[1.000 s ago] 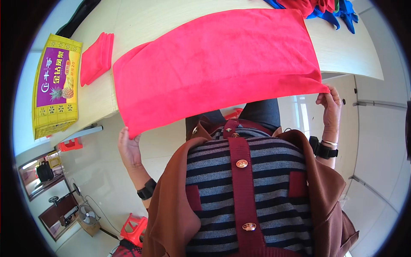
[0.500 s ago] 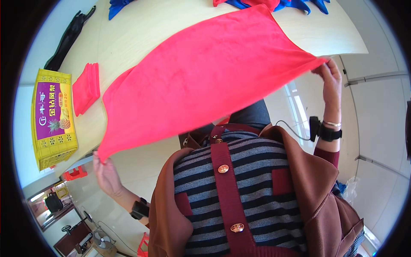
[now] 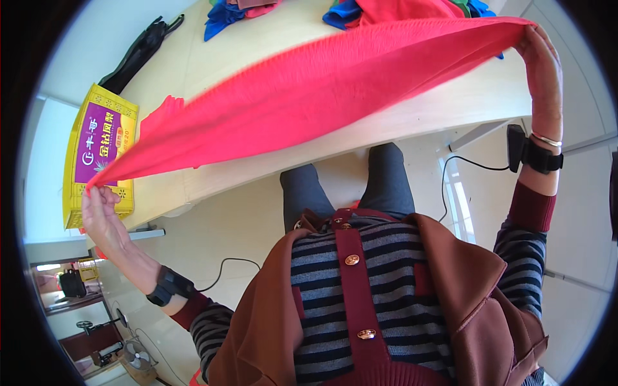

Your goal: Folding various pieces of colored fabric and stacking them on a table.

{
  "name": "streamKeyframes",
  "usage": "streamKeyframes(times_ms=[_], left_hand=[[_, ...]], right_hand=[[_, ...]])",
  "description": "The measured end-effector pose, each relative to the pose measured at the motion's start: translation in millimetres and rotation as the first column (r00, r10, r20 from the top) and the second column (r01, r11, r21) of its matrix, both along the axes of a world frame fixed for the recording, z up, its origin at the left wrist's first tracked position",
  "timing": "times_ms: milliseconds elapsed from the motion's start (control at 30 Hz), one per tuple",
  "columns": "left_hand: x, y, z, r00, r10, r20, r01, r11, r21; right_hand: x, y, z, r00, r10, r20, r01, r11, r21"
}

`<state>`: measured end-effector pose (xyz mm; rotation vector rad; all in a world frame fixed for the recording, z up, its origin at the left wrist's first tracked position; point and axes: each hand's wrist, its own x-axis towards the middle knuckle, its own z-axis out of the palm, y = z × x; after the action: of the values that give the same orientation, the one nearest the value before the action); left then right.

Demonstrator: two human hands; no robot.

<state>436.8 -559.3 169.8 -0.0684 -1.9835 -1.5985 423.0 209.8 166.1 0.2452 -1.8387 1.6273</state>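
The surface [image 3: 450, 106] crosses the upper half of the frame, its near edge climbing from the lower left to the right. A bare strip shows below the middle of the pink-red cloth [image 3: 302, 103], widening toward the right; past the near edge lies pale floor [image 3: 232, 225].

The cloth is stretched above the surface, its long axis slanting from the left of the frame to the upper right, broad in the middle and narrowing to a gathered corner at each end. The left hand [image 3: 106, 222] pinches the lower-left corner, its fingers closed on the fabric; the right hand [image 3: 541, 61] grips the upper-right corner with bent fingers, near the surface's right end.

At the left, a yellow-and-purple carton [image 3: 93, 138] stands behind the left hand; whether they touch cannot be told. Folded pink-red cloths [image 3: 161, 112] lie beside it, partly hidden by the stretched one. A long black item [image 3: 138, 55] lies at the upper left, and blue and red cloths [image 3: 412, 9] are heaped along the top.
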Motion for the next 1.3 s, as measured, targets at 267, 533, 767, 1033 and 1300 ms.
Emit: streamKeyframes(times_ms=[267, 533, 767, 1033, 1300], left_hand=[[2.8, 69.3, 19.3, 0.977, -0.166, -0.133, 0.196, 0.947, 0.256], [-106.7, 67.6, -72.7, 0.703, -0.681, 0.204, 0.243, 0.499, 0.832], [-118.8, 66.8, -86.6, 0.675, -0.634, 0.377, 0.145, 0.615, 0.775], [-99.0, 108.8, -68.5, 0.839, -0.383, 0.385, 0.133, 0.832, 0.538], [-63.2, 225.1, -4.0, 0.961, -0.107, 0.256, 0.037, 0.964, 0.264]], right_hand=[[-27.6, 13.4, -10.5, 0.959, 0.238, 0.154, -0.174, 0.924, -0.341], [-64.5, 10.8, -65.4, 0.843, 0.156, 0.515, 0.173, 0.828, -0.533], [-59.2, -28.0, -68.0, 0.765, 0.241, 0.597, 0.063, 0.895, -0.442], [-57.7, -48.0, -57.2, 0.738, 0.325, 0.591, -0.143, 0.931, -0.334], [-31.8, -170.1, 26.1, 0.693, 0.399, 0.600, -0.252, 0.914, -0.317]])
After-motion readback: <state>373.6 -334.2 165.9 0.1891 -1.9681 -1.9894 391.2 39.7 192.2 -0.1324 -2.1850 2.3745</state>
